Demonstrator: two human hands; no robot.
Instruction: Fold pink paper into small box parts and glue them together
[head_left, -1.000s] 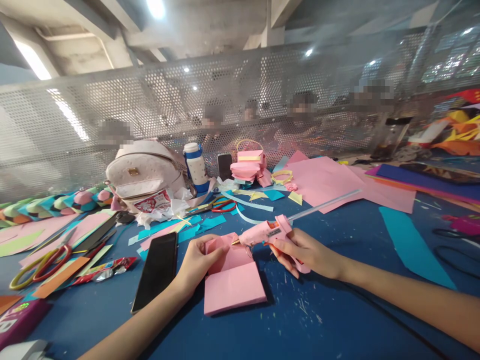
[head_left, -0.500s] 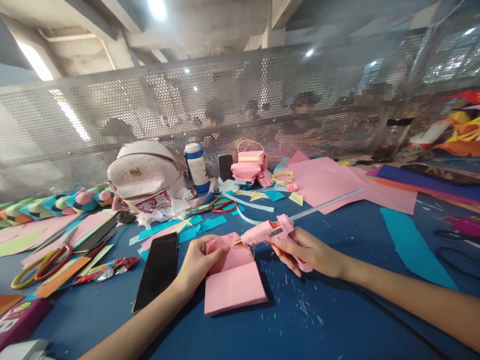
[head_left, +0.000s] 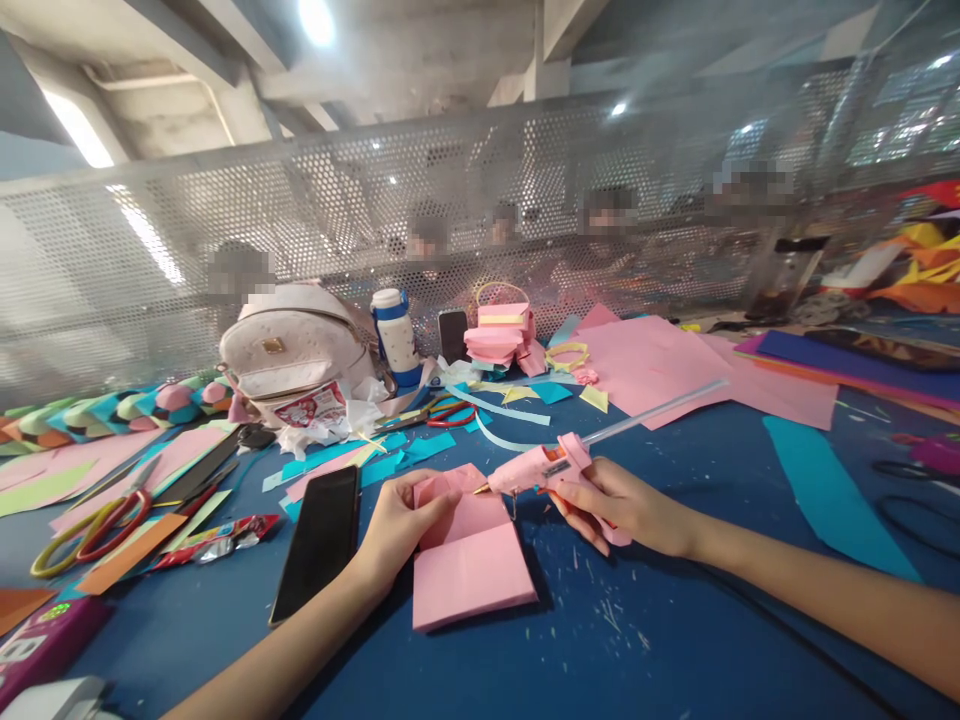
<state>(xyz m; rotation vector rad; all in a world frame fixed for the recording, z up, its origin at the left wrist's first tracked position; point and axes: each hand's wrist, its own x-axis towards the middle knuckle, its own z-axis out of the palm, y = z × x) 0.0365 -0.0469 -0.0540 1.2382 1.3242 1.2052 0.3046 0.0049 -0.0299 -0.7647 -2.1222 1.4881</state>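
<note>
My right hand is wrapped round the handle of a pink hot glue gun. A long clear glue stick pokes out of its back end, and the nozzle points left at the paper's upper part. Folded pink paper, box-like at its near end, lies on the blue table. My left hand pinches its upper left edge between thumb and fingers. Just left of that hand lies a black phone.
Two-coloured scissors, a snack wrapper and paper strips lie at left. Behind stand a pale backpack, a water bottle and a pink paper bag. Large pink sheets and a blue strip lie at right.
The glue gun's nozzle has shifted very slightly right along the paper. Both hands keep their grips, and the whole view has drifted a little.
</note>
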